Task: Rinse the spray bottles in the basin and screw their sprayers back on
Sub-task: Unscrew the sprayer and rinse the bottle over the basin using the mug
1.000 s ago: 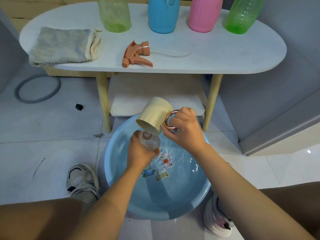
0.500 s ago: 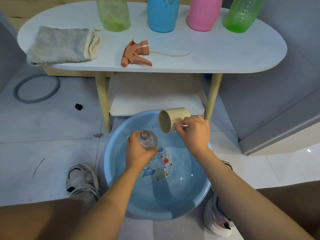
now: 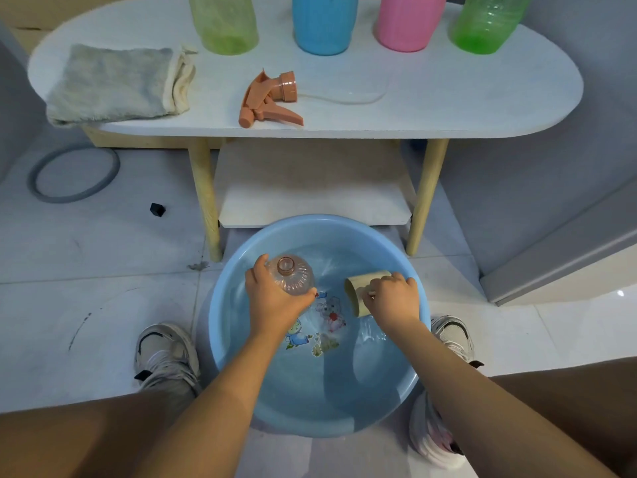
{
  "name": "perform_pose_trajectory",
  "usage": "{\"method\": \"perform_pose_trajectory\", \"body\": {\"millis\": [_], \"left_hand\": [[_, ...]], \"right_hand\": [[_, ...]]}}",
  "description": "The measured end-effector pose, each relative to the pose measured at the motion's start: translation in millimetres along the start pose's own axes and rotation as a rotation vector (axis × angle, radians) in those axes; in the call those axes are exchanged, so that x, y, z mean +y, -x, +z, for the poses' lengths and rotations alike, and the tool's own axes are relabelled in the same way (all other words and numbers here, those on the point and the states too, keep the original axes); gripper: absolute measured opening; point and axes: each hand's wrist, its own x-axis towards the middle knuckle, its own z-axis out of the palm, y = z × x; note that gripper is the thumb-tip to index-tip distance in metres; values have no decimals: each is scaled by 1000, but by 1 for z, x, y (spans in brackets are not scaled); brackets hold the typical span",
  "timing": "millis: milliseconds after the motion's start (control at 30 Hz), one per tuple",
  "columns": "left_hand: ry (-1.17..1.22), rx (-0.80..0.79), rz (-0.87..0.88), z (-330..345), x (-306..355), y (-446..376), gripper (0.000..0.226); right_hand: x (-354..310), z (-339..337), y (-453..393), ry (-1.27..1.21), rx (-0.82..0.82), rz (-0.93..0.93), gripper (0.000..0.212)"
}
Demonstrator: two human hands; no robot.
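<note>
At the left of the blue basin (image 3: 220, 326) the left hand (image 3: 274, 305) is wrapped around the body of a clear spray bottle (image 3: 293, 274). The fingers curl round its far side and the thumb lies on the near side, so the bottle is firmly held. The bottle stands nearly upright above the water, its long axis vertical, and its open neck faces up toward the camera. No sprayer is on it.

To the right, just beside the bottle but not touching it, the right hand (image 3: 391, 300) holds a beige cup (image 3: 360, 293). The fingers are closed, probably round the handle, though the hand covers that part and this cannot be seen clearly. The cup lies on its side, low in the basin, with its mouth turned to the left toward the bottle. It seems to be dipping into the water, though whether it has taken any up is hard to judge.

The coming move likely turns on this relation: the bottle's opening lies left of the cup and higher than it, so the right hand would have to lift the cup and tip it leftward over the neck.

The orange sprayer (image 3: 269, 100) lies on the white table (image 3: 448, 112) beyond the basin, well apart from both hands.
</note>
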Motion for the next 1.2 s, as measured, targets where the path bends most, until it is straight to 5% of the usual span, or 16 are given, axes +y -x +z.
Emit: {"method": "perform_pose_trajectory", "body": {"millis": [233, 600, 767, 1200], "left_hand": [[-8, -5, 4, -2, -5, -2, 90], [-1, 41, 10, -1, -6, -4, 78], [-19, 33, 12, 2, -8, -5, 78], [-4, -18, 7, 7, -4, -5, 84]], "right_hand": [[-1, 4, 4, -105, -116, 27, 28], [12, -23, -4, -1107, -102, 485, 47], [8, -45, -10, -1178, 8, 362, 50], [-26, -84, -8, -792, 554, -184, 48]]}}
